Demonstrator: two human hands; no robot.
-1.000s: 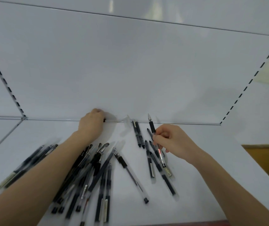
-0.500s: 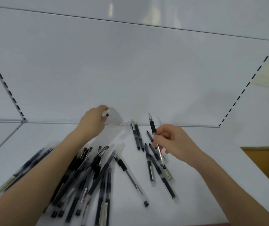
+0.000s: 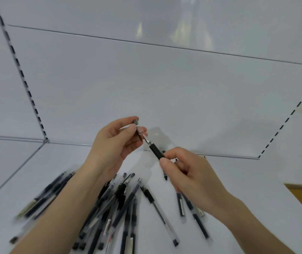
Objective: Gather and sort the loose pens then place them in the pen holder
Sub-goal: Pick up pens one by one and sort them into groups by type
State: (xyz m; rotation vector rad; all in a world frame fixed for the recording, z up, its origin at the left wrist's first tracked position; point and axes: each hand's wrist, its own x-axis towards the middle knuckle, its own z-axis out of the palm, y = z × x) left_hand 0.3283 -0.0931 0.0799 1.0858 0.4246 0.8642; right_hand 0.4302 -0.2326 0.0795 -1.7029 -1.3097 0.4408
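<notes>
The pen (image 3: 155,151) aims at its clear cap (image 3: 139,130)
My right grip (image 3: 188,173) pinches it, tip slanting up toward my left grip (image 3: 113,142), which pinches the cap.

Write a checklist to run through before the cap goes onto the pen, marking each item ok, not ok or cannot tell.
1. Right hand pinches the uncapped pen: ok.
2. Left hand pinches the clear cap: ok.
3. Pen tip aimed at the cap, both raised above the shelf: ok.
4. Cap's open end faces the tip: cannot tell, blurred.
5. Pen holder in view for afterwards: not ok, none visible.
6. Loose pens gathered: not ok, scattered on the white shelf.
</notes>
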